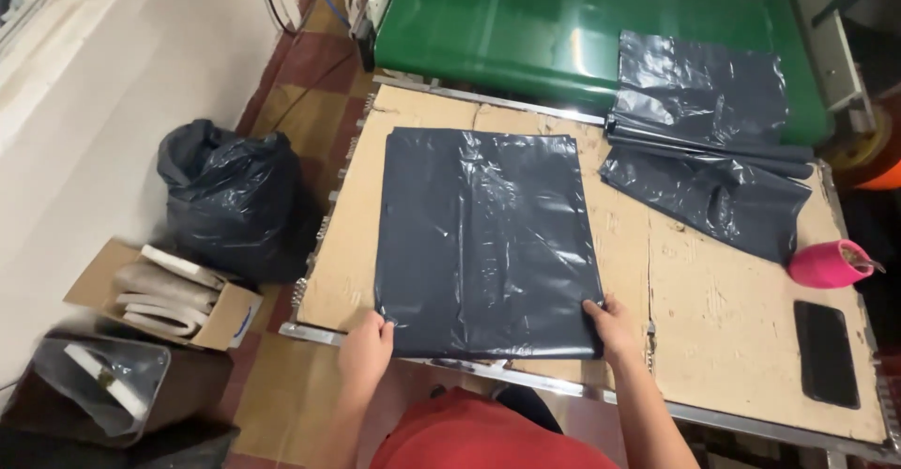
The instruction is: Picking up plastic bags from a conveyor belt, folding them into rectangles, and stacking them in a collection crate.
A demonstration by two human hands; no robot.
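Flat black plastic bag (486,242) lies on the cardboard-topped counter (723,338). Left hand (366,349) and right hand (612,326) each pinch a near corner, seemingly; fingertips partly hidden. Risk: slick film slipping from either grip, or creasing if pulled unevenly.

An open brown cardboard box (164,295) on the floor; dark phone screen (826,353) on the table.

Cardboard-topped table (713,338): bags (488,244), phone (826,352)
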